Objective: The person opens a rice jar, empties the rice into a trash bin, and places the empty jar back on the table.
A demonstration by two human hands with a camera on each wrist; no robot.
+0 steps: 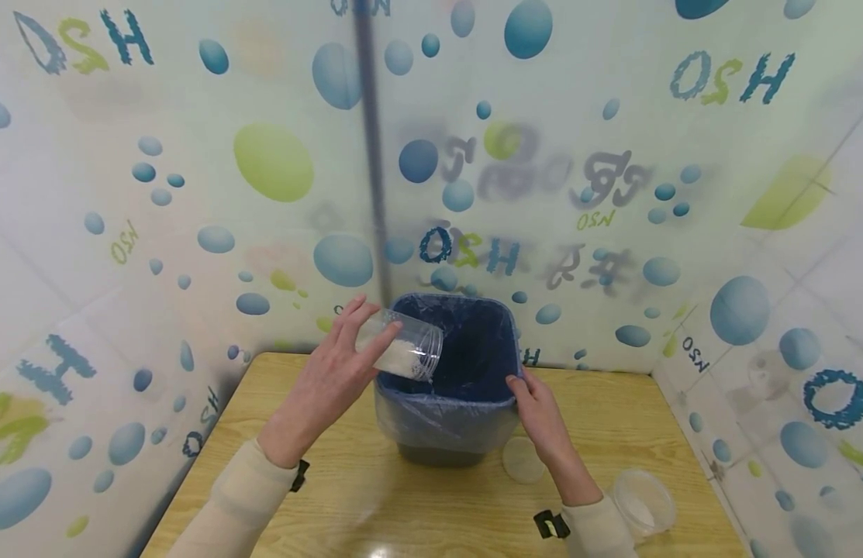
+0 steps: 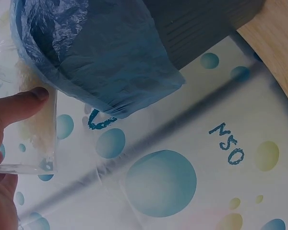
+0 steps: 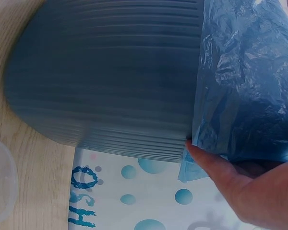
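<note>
My left hand [image 1: 326,380] grips a clear jar [image 1: 409,347] partly filled with a white, grainy substance. The jar is tipped on its side, its mouth pointing right over the opening of a dark waste bin [image 1: 441,455]. A thin blue bag [image 1: 438,418] lines the bin and folds down over its rim. On the bin's right side, my right hand [image 1: 540,411] holds the rim through the bag. In the left wrist view the thumb lies along the jar [image 2: 38,129], beside the liner [image 2: 110,62]. The bin's bottom inside is too dark to make out.
On the wooden table [image 1: 347,496], a clear round lid [image 1: 522,460] lies right of the bin. A see-through tub [image 1: 643,504] with something white inside stands near the right forearm. Bubble-printed curtain walls [image 1: 277,232] close off the back and both sides.
</note>
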